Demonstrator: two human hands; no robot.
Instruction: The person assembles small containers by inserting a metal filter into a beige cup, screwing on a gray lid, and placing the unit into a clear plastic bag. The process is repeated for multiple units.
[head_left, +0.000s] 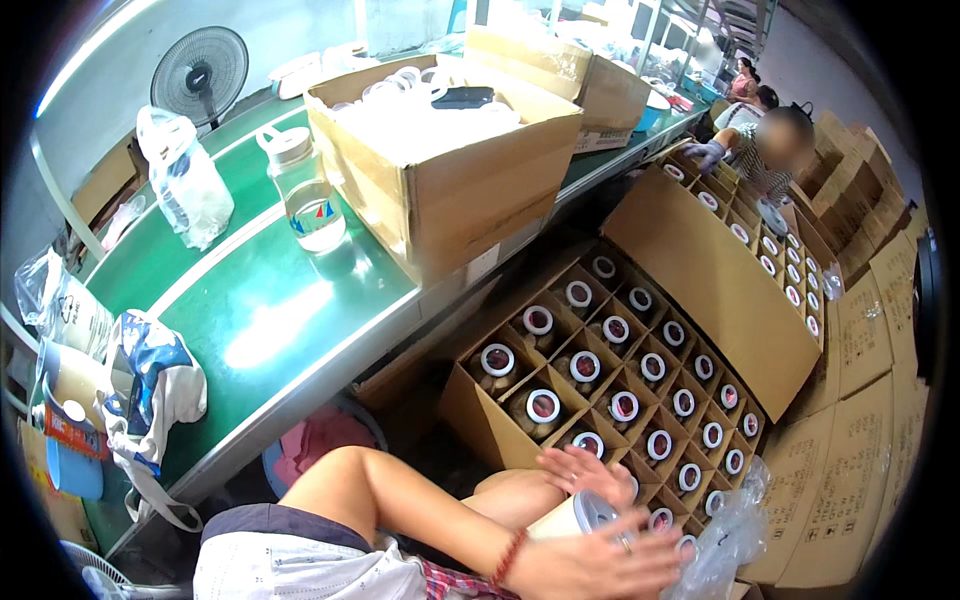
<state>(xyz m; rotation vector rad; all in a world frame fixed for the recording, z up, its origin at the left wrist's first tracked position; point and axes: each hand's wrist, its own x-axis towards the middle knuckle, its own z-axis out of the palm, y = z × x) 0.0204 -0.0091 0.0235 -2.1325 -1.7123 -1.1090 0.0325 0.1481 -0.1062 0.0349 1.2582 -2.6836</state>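
Observation:
My left hand (600, 562), with a red bracelet at the wrist, reaches over from the lower left. Its blurred fingers lie against a pale cylindrical container (560, 522) with a round grey end. Just beyond that container, my right hand (592, 472) has its fingers spread, and its wrist is hidden. Both hands are over the near side of an open cardboard box (478, 412). Cardboard dividers split the box into cells, and several jars (543, 406) with white-rimmed, dark red lids stand in them. Clear plastic film (735, 535) lies beside my left hand.
A green-topped bench (240, 340) runs along the left, bearing a water bottle (312, 205), a large carton (480, 190) and a cloth bag (155, 385). A second divided box (715, 285) stands farther back, near a co-worker's gloved hand (705, 155). Stacked cartons (835, 480) line the right.

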